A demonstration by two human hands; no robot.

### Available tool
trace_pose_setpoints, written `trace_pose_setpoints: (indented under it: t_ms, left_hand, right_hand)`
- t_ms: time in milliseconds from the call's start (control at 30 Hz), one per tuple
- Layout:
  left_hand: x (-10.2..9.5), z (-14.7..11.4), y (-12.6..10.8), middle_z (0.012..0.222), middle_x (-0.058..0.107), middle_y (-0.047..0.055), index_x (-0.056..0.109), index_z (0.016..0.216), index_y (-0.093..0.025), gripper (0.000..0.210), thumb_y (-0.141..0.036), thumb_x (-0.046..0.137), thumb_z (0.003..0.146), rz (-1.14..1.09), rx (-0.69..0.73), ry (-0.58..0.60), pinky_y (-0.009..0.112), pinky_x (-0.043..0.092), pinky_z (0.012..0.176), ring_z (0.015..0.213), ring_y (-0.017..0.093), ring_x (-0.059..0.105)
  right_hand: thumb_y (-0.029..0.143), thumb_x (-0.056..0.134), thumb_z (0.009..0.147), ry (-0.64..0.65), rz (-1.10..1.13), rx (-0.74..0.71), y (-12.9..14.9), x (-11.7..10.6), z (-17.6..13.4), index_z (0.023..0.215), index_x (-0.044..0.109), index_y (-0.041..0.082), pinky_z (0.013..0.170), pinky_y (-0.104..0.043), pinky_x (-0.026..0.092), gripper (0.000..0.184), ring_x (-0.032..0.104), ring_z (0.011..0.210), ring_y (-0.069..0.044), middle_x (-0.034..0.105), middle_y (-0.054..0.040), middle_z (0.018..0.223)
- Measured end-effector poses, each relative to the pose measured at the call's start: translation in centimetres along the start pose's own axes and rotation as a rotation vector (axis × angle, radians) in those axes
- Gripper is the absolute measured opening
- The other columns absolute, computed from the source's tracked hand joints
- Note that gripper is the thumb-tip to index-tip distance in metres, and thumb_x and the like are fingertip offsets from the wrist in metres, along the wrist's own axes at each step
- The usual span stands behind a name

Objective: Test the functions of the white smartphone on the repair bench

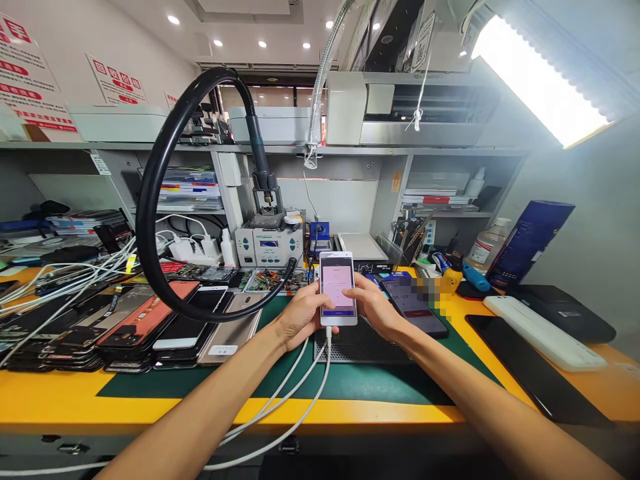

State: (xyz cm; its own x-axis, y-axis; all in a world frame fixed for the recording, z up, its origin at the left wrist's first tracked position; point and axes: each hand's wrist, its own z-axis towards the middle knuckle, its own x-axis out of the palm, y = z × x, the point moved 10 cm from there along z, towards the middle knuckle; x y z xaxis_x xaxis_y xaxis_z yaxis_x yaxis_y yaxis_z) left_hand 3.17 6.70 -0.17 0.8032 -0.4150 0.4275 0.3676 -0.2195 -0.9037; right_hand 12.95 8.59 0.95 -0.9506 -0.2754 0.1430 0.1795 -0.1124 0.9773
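White phone [336,283] stood between two thumbs, a lead in its lower end

The phone was above the green mat [280,385] on the yellow counter [280,408], screen lit and facing the wearer. The left grip [306,310] was curled closed around its left side, thumb over the glass. The right grip [379,310] bent in at the right edge, thumb also on the screen; its other fingers were hidden, so how firmly it closed could not be told.

The slab looked light and stiff, probably slick, with glass likely to crack if dropped. The long side edges seemed the best hold, leaving the bottom clear: a white cable [329,343] was plugged in there, and a tug could twist the phone or strain the port.
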Motion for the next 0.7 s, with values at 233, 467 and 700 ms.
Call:
trace_pose_setpoints:
  t_ms: [233,467,700]
  left_hand:
    - [-0.13,0.12,0.08,0.099,0.068,0.009,0.061,0.112,-0.015,0.041,-0.012,0.071,0.072,0.038,0.025,0.012,0.025,0.055,0.047,0.072,0.017,0.065]
    - [-0.09,0.03,0.02,0.103,0.069,0.010,0.059,0.110,-0.016,0.044,-0.009,0.065,0.067,0.033,0.014,-0.002,0.027,0.055,0.046,0.069,0.017,0.065]
    - [-0.14,0.23,0.21,0.099,0.071,0.011,0.059,0.110,-0.016,0.041,-0.012,0.058,0.069,-0.077,-0.023,0.011,0.031,0.055,0.047,0.072,0.022,0.067]
  right_hand:
    - [0.027,0.069,0.071,0.018,0.026,0.004,-0.05,0.28,-0.03,0.102,0.067,0.020,0.076,-0.034,0.049,0.032,0.061,0.086,-0.021,0.070,-0.0030,0.100]
    - [0.027,0.069,0.070,0.013,0.045,0.002,0.19,0.36,-0.08,0.102,0.067,0.020,0.078,-0.034,0.049,0.032,0.062,0.088,-0.022,0.071,-0.0033,0.101]
    - [0.038,0.067,0.078,0.061,0.095,0.034,0.11,0.95,-0.25,0.109,0.065,0.021,0.077,-0.037,0.051,0.035,0.066,0.086,-0.024,0.073,-0.0053,0.102]
